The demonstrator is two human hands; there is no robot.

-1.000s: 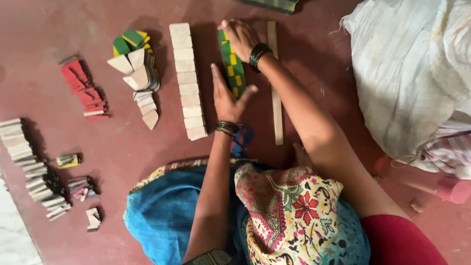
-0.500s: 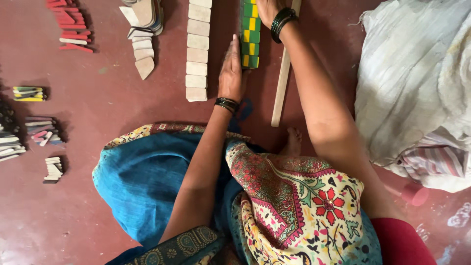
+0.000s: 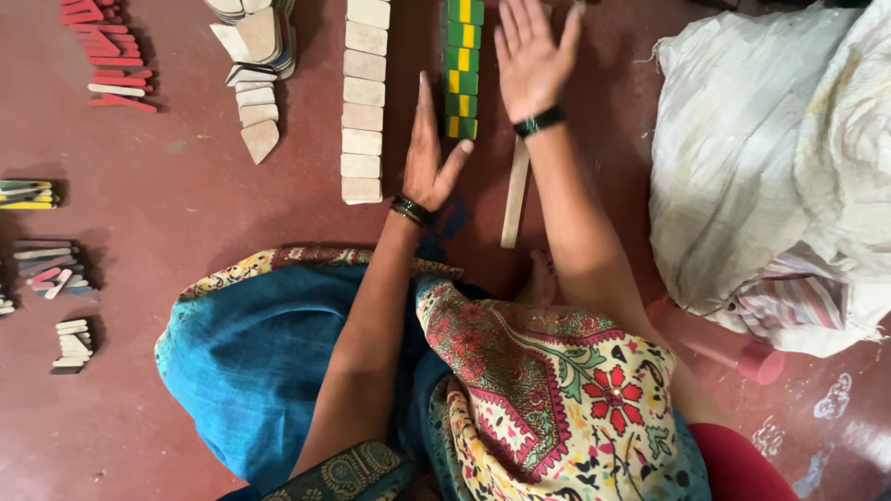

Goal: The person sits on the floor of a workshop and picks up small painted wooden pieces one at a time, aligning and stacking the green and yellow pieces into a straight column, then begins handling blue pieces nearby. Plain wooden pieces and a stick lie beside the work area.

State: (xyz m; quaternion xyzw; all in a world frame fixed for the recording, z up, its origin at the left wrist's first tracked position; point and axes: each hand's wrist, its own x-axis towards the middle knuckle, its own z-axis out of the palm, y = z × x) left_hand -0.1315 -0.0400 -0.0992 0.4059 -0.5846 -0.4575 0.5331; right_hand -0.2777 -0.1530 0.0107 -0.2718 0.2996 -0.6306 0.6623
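Green-and-yellow painted blocks [image 3: 462, 67] lie in a straight row on the red floor [image 3: 186, 213], between the two hands. Left hand [image 3: 429, 153] stands edge-on, fingers straight and together, thumb spread, pressed against the left side of the row; it grips nothing. Right hand [image 3: 534, 54] is flat and spread, palm down, just right of the row, over the upper end of a plain wooden stick [image 3: 513, 195]; it grips nothing. Left of the left hand runs a row of unpainted wooden blocks [image 3: 362, 102]. A white sack [image 3: 770, 158] lies well right of the right hand.
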